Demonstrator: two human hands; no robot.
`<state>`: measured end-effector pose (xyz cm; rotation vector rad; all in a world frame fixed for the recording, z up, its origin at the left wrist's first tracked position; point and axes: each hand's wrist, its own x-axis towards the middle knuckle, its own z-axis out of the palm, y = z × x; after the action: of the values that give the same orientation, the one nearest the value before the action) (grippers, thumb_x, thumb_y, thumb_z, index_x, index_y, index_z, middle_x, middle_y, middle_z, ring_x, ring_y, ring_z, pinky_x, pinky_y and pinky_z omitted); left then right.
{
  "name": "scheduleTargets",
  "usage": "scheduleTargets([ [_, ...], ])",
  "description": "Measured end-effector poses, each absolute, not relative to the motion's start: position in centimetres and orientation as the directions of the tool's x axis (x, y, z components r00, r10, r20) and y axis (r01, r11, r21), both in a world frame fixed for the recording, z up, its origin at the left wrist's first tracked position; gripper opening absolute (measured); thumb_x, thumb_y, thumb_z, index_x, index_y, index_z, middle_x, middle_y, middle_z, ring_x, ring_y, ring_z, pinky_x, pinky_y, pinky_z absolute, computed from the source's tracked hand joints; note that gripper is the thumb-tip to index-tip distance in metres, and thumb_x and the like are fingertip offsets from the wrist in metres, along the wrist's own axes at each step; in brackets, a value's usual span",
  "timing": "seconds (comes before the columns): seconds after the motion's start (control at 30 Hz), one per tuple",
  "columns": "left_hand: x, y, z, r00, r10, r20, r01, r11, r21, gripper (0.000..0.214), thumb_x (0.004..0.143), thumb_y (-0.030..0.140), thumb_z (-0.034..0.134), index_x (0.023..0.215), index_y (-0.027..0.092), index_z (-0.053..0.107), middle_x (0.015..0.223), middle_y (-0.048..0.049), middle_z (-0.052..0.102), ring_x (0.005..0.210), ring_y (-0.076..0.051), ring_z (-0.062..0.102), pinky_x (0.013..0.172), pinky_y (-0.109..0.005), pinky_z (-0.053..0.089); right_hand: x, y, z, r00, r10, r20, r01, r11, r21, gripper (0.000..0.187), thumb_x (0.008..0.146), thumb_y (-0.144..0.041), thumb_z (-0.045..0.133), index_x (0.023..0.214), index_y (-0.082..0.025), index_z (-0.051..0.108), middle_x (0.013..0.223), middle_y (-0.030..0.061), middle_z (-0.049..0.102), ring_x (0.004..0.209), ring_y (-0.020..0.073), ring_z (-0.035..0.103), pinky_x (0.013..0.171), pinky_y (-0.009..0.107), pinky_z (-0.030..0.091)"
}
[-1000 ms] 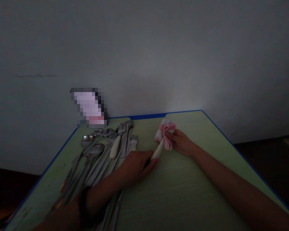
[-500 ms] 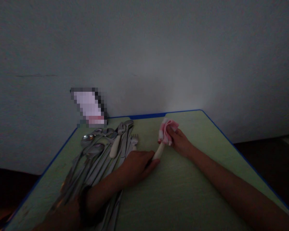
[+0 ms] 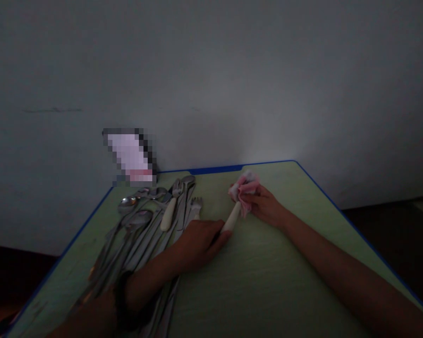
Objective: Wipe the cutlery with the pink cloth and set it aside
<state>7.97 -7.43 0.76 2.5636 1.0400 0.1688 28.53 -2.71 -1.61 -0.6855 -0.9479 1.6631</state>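
My left hand (image 3: 202,241) is closed on the lower end of a piece of cutlery with a cream handle (image 3: 231,218). Its far end is hidden inside a pink and white cloth (image 3: 246,188), so I cannot tell its kind. My right hand (image 3: 266,206) is closed on the cloth, bunching it around that hidden end. Left of my left hand lies a fork (image 3: 196,206), its handle partly covered by the hand. Another fork with a cream handle (image 3: 168,216) rests on the pile beyond.
Metal spoons (image 3: 141,218) and other long cutlery spread over the left side of the green table (image 3: 285,272), under my left forearm. A blurred-out phone-like object (image 3: 130,155) leans on the wall (image 3: 211,84) at the back left. Blue edging (image 3: 216,169) borders the table.
The cloth has shifted and bunched differently around the end of the cutlery, with my right hand turned slightly. My left hand stays almost where it was. The pile is unchanged.
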Motion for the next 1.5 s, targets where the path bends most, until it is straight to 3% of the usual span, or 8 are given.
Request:
scheduleTargets([
  [0.13, 8.0, -7.5, 0.8, 0.719, 0.695, -0.021, 0.651, -0.661, 0.373, 0.04, 0.096, 0.041, 0.025, 0.077, 0.017, 0.051, 0.07, -0.0026, 0.059, 0.059, -0.014, 0.054, 0.057, -0.025, 0.036, 28.4, -2.6, -1.9, -0.242, 0.969, 0.046, -0.528, -0.092, -0.844, 0.022, 0.064, -0.019, 0.075, 0.081, -0.021, 0.061, 0.079, -0.0023, 0.064, 0.075, 0.0119, 0.062, 0.073, 0.026, 0.049],
  [0.27, 8.0, -7.5, 0.8, 0.723, 0.69, -0.026, 0.65, -0.668, 0.362, 0.041, 0.096, 0.042, 0.024, 0.078, 0.017, 0.051, 0.07, -0.0027, 0.059, 0.06, -0.014, 0.054, 0.057, -0.025, 0.036, 27.8, -2.6, -2.1, -0.157, 0.983, 0.095, -0.475, 0.009, -0.88, 0.017, 0.072, -0.034, 0.069, 0.083, -0.021, 0.063, 0.077, -0.0022, 0.063, 0.072, 0.0112, 0.061, 0.079, 0.03, 0.049],
  [0.47, 8.0, -7.4, 0.5, 0.723, 0.69, -0.025, 0.649, -0.667, 0.366, 0.042, 0.096, 0.043, 0.023, 0.08, 0.017, 0.052, 0.073, -0.0031, 0.061, 0.062, -0.015, 0.056, 0.058, -0.025, 0.038, 27.3, -2.7, -2.0, 0.004, 1.0, 0.007, -0.509, 0.008, -0.861, 0.031, 0.074, -0.049, 0.063, 0.084, -0.019, 0.062, 0.074, 0.001, 0.066, 0.067, 0.0154, 0.063, 0.072, 0.034, 0.054],
  [0.57, 8.0, -7.3, 0.3, 0.719, 0.694, -0.029, 0.656, -0.665, 0.357, 0.041, 0.096, 0.043, 0.022, 0.082, 0.017, 0.051, 0.072, -0.0031, 0.061, 0.063, -0.016, 0.057, 0.059, -0.026, 0.039, 27.6, -2.7, -1.6, -0.046, 0.998, -0.043, -0.603, -0.062, -0.796, 0.038, 0.073, -0.054, 0.062, 0.085, -0.018, 0.062, 0.075, 0.0037, 0.069, 0.066, 0.0175, 0.064, 0.067, 0.035, 0.054],
  [0.7, 8.0, -7.3, 0.2, 0.694, 0.719, -0.035, 0.684, -0.644, 0.342, 0.041, 0.097, 0.042, 0.021, 0.085, 0.017, 0.051, 0.072, -0.0031, 0.062, 0.062, -0.016, 0.058, 0.058, -0.026, 0.039, 27.9, -2.6, -1.4, -0.142, 0.99, -0.005, -0.66, -0.099, -0.744, 0.037, 0.075, -0.052, 0.061, 0.09, -0.019, 0.062, 0.086, 0.0056, 0.071, 0.075, 0.0184, 0.066, 0.073, 0.035, 0.054],
  [0.83, 8.0, -7.3, 0.2, 0.676, 0.735, -0.05, 0.706, -0.628, 0.327, 0.039, 0.097, 0.04, 0.021, 0.086, 0.017, 0.05, 0.073, -0.0039, 0.064, 0.062, -0.017, 0.059, 0.057, -0.027, 0.039, 27.5, -3.0, -1.5, -0.175, 0.985, -0.008, -0.598, -0.113, -0.794, 0.033, 0.075, -0.046, 0.065, 0.091, -0.017, 0.064, 0.087, 0.0052, 0.07, 0.079, 0.0179, 0.067, 0.081, 0.035, 0.051],
  [1.1, 8.2, -7.4, 0.4, 0.676, 0.734, -0.065, 0.712, -0.628, 0.315, 0.038, 0.096, 0.039, 0.021, 0.09, 0.016, 0.05, 0.079, -0.0072, 0.066, 0.065, -0.019, 0.061, 0.06, -0.028, 0.042, 27.3, -4.3, -0.8, -0.423, 0.903, -0.07, -0.461, -0.282, -0.841, 0.032, 0.074, -0.04, 0.067, 0.092, -0.015, 0.065, 0.085, 0.0066, 0.07, 0.081, 0.0181, 0.067, 0.081, 0.033, 0.05],
  [1.5, 8.3, -7.3, 0.4, 0.651, 0.757, -0.065, 0.736, -0.607, 0.301, 0.039, 0.096, 0.04, 0.022, 0.086, 0.016, 0.051, 0.075, -0.0066, 0.065, 0.064, -0.018, 0.061, 0.058, -0.028, 0.041, 27.0, -3.9, -1.0, -0.306, 0.949, -0.072, -0.533, -0.234, -0.813, 0.026, 0.073, -0.039, 0.068, 0.084, -0.016, 0.064, 0.074, 0.0032, 0.069, 0.068, 0.0155, 0.065, 0.068, 0.028, 0.05],
])
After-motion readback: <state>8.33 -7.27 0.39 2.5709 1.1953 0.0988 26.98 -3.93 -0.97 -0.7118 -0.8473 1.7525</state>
